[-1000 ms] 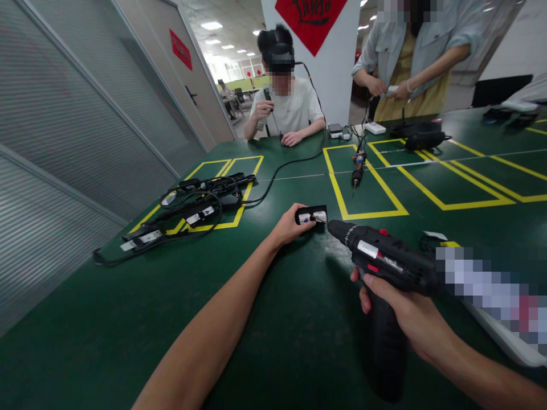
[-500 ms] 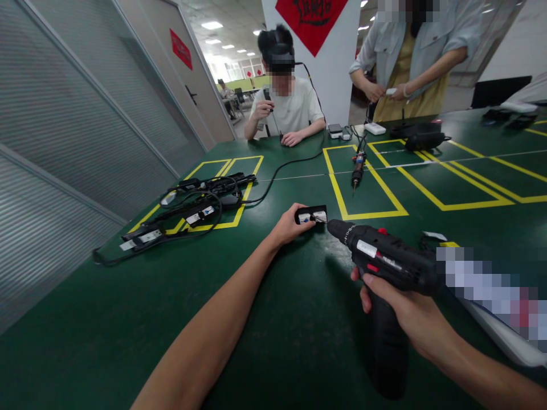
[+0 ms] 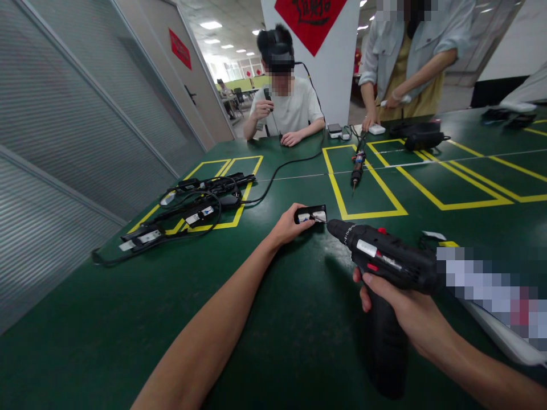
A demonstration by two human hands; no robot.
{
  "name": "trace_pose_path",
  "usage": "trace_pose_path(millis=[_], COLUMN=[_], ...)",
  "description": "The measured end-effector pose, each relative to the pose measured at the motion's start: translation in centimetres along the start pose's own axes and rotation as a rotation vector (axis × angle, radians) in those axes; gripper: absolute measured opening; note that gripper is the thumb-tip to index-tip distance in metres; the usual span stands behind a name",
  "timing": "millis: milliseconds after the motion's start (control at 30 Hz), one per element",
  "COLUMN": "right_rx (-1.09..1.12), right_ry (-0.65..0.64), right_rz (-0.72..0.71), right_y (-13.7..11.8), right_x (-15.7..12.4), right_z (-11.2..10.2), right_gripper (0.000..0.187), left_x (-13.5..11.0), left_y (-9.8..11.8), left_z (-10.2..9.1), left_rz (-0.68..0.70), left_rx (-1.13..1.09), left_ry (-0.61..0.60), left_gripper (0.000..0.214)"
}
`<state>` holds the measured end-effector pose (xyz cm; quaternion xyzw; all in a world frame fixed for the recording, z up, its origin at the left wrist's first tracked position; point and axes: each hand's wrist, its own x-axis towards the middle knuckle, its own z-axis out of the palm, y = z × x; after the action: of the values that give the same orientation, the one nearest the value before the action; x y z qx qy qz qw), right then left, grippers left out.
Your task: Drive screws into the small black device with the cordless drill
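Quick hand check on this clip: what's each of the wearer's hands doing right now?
Left hand: closed on a small black case with white labels.
Right hand: closed around the grip of a black cordless drill.

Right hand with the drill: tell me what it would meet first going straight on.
Most likely the black casing in the left hand; the drill in the right hand points at it, though whether they touch is unclear.
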<state>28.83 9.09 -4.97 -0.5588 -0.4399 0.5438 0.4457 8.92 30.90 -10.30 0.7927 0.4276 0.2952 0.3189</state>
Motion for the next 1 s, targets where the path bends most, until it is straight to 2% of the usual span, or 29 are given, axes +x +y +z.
trace_pose_path(millis=[1000], right_rx=[0.025], right_ry=[-0.001], right_rz=[0.0], right_y=[0.0], right_x=[0.1], right_z=[-0.1], right_gripper=[0.023], left_x=[0.15], left_y=[-0.28], left_z=[-0.17], left_rz=[0.016], left_rx=[-0.03], left_ry=[-0.018], left_gripper=[0.046])
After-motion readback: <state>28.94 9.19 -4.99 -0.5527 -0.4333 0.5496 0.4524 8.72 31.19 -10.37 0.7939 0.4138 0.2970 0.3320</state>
